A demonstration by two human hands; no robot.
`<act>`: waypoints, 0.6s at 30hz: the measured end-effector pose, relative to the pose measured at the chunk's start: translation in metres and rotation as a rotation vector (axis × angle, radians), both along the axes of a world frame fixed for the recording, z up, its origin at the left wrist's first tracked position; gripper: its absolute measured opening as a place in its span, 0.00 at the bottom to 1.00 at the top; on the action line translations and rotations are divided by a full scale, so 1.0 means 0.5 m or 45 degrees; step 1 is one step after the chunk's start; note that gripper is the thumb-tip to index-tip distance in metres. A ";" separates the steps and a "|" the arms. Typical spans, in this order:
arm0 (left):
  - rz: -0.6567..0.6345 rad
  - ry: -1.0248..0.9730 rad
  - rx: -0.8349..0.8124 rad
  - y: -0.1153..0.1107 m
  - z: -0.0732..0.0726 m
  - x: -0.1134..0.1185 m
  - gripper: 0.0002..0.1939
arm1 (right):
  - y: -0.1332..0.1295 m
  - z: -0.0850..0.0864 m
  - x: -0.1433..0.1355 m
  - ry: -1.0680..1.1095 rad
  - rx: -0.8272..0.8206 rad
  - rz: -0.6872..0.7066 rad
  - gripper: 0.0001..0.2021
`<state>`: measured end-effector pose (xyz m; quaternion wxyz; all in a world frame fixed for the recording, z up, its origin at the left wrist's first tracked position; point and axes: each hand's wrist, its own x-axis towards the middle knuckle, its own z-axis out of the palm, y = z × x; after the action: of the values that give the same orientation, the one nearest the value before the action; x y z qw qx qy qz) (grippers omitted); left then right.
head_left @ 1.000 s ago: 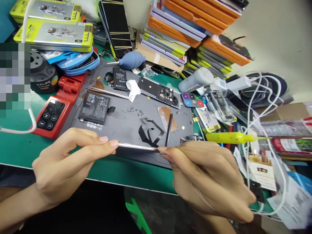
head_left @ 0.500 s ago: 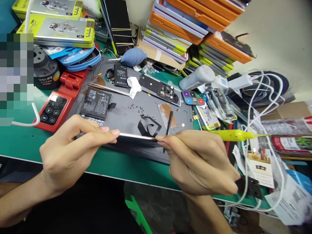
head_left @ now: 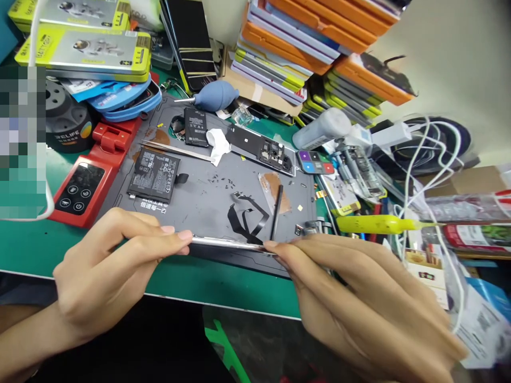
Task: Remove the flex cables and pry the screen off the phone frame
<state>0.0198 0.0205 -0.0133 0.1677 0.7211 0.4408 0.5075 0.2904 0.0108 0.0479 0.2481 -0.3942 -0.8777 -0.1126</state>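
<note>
A thin silver-edged phone (head_left: 227,243) is held nearly edge-on above the front of the grey work mat (head_left: 195,199), so its faces barely show. At its left end, the thumb and fingers of my left hand (head_left: 120,260) pinch it. My right hand (head_left: 351,292) grips the other end between thumb and fingertips. Just behind it on the mat lie a black flex cable (head_left: 245,218) and a thin black stick (head_left: 276,213). A large black battery (head_left: 154,174) rests beyond my left hand, with tweezers (head_left: 179,151) behind it.
A red device with touch buttons (head_left: 77,186) stands on the left. Farther back are a smaller battery (head_left: 196,126), a blue air blower (head_left: 217,96) and a phone back cover (head_left: 247,141). Stacked boxes (head_left: 287,48) line the back. White cables (head_left: 407,159) and a yellow-handled tool (head_left: 371,224) lie right.
Both hands and the phone have come slightly lower in view, and my right hand has moved right with its fingers less curled. The view has shifted a little.
</note>
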 end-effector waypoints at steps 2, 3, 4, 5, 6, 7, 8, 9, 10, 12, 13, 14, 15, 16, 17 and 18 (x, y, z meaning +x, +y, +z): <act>-0.005 -0.011 -0.011 0.003 0.000 0.000 0.13 | 0.004 -0.007 -0.002 0.078 -0.014 -0.003 0.18; -0.003 -0.007 -0.010 0.005 0.000 -0.003 0.13 | 0.007 -0.010 -0.003 0.106 -0.036 -0.001 0.18; 0.003 0.003 -0.004 0.007 0.001 -0.008 0.12 | 0.010 -0.012 -0.004 0.135 -0.050 0.006 0.18; 0.009 0.022 0.008 0.008 0.001 -0.013 0.10 | 0.013 -0.013 -0.006 0.151 -0.067 0.019 0.18; 0.018 0.048 0.027 0.009 0.002 -0.018 0.10 | 0.016 -0.012 -0.007 0.150 -0.097 0.027 0.18; 0.032 0.079 0.046 0.009 0.003 -0.021 0.11 | 0.019 -0.010 -0.007 0.148 -0.125 0.035 0.18; 0.046 0.113 0.064 0.008 0.004 -0.024 0.13 | 0.021 -0.006 -0.007 0.154 -0.141 0.036 0.18; 0.052 0.149 0.074 0.007 0.004 -0.024 0.17 | 0.023 -0.002 -0.007 0.151 -0.154 0.026 0.17; 0.058 0.167 0.090 0.005 0.003 -0.023 0.19 | 0.025 0.002 -0.005 0.152 -0.156 0.017 0.17; 0.108 0.141 0.117 0.002 -0.001 -0.018 0.21 | 0.029 0.009 -0.002 0.112 -0.190 0.029 0.15; 0.140 0.119 0.122 0.002 -0.003 -0.016 0.21 | 0.031 0.011 0.000 0.092 -0.216 0.033 0.15; 0.159 0.102 0.125 0.004 -0.006 -0.016 0.19 | 0.033 0.012 0.002 0.077 -0.236 0.034 0.15; 0.175 0.096 0.122 0.006 -0.008 -0.017 0.19 | 0.034 0.012 0.004 0.079 -0.231 0.037 0.15; 0.179 0.105 0.107 0.009 -0.009 -0.020 0.19 | 0.034 0.011 0.006 0.091 -0.213 0.027 0.16; 0.158 0.128 0.086 0.013 -0.009 -0.024 0.20 | 0.034 0.010 0.007 0.105 -0.188 0.024 0.16; 0.133 0.137 0.087 0.017 -0.007 -0.030 0.22 | 0.032 0.010 0.009 0.123 -0.155 0.031 0.16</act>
<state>0.0045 0.0289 -0.0168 0.0923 0.7288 0.4685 0.4907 0.2949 0.0267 0.0527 0.2671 -0.4027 -0.8747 -0.0370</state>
